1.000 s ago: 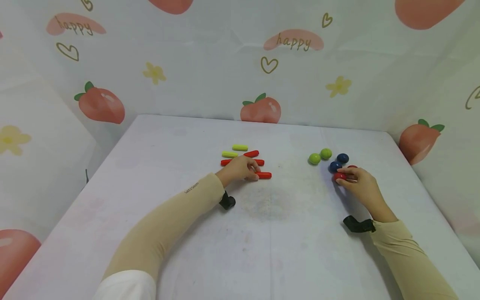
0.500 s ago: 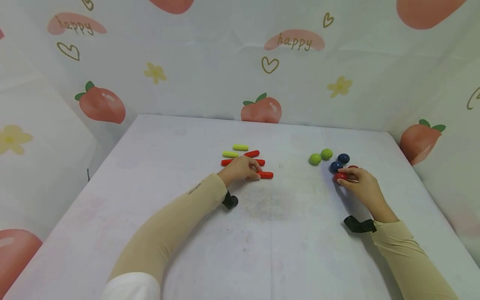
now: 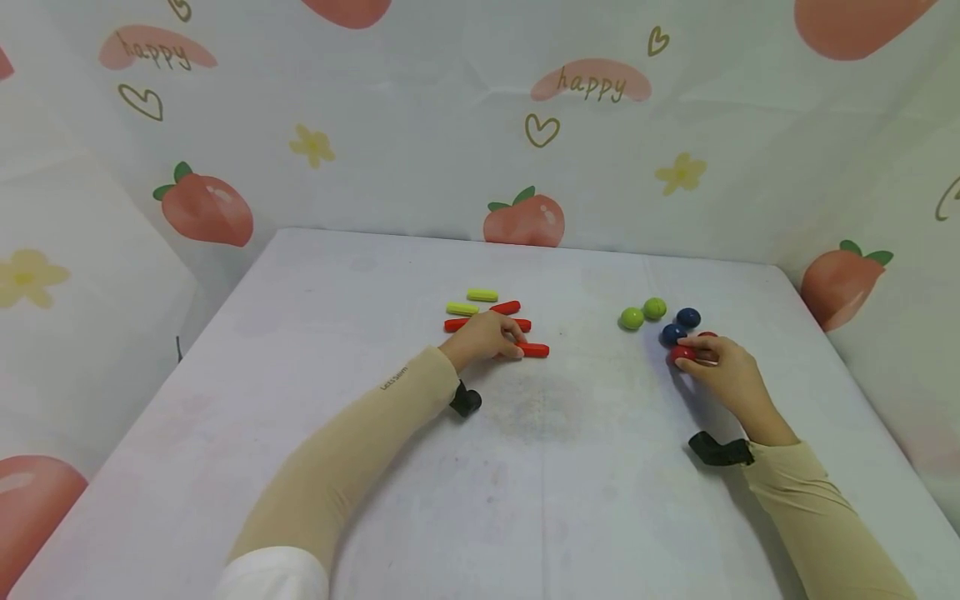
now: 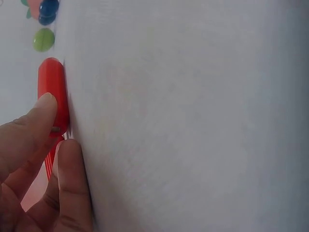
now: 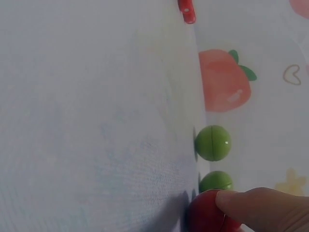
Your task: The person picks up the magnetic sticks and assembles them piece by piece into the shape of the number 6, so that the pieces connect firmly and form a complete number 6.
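In the head view, my left hand pinches a short red faceted stick between thumb and fingers, low over the table. The left wrist view has the thumb on its side, with a small metal-coloured bit at its near end. Behind that hand lie more red sticks and two yellow ones. At the right, my right hand holds a red ball, its thumb pressing the near side in the right wrist view. Close behind are another red ball, mostly hidden, and two dark blue balls.
Two green balls with seam lines rest left of the blue ones. A white cloth covers the table, and a peach-printed curtain rises along its far edge. Black wrist cameras jut out beside the sleeves.
My left forearm has shifted slightly right, and the red stick in that hand has slid a little the same way. The right hand keeps its place on the red ball.
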{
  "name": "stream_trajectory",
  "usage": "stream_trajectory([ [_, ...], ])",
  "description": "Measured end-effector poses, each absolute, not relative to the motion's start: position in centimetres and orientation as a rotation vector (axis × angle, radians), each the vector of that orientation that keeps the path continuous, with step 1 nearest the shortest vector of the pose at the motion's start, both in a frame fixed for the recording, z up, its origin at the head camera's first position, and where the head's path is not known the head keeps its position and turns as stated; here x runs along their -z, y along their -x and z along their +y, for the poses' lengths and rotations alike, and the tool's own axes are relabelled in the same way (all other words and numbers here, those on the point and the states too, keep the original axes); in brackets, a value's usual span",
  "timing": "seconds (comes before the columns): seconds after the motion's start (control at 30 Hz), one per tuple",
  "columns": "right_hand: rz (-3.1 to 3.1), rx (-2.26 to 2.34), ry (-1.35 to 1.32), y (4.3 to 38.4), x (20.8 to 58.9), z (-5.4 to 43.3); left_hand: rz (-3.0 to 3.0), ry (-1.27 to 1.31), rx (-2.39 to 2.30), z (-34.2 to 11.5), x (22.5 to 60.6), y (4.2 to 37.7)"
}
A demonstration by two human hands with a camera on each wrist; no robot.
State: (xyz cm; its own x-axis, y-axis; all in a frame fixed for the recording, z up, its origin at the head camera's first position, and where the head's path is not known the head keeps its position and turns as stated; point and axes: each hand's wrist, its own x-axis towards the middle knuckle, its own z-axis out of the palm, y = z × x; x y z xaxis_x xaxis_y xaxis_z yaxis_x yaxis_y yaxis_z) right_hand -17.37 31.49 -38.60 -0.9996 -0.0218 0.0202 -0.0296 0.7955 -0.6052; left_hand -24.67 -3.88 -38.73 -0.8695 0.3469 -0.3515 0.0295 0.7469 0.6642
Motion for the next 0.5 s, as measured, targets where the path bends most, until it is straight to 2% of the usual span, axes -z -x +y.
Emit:
stream_trajectory([
  [0.23, -2.952, -1.008, -0.045, 17.1, 38.3, 31.0, 2.477, -0.280, -0.951, -3.8, 38.4, 24.2],
  [0.5, -2.884, -1.092, -0.106, 16.9, 36.2, 28.2, 2.492, -0.277, -0.943, -3.9, 38.3, 24.2],
])
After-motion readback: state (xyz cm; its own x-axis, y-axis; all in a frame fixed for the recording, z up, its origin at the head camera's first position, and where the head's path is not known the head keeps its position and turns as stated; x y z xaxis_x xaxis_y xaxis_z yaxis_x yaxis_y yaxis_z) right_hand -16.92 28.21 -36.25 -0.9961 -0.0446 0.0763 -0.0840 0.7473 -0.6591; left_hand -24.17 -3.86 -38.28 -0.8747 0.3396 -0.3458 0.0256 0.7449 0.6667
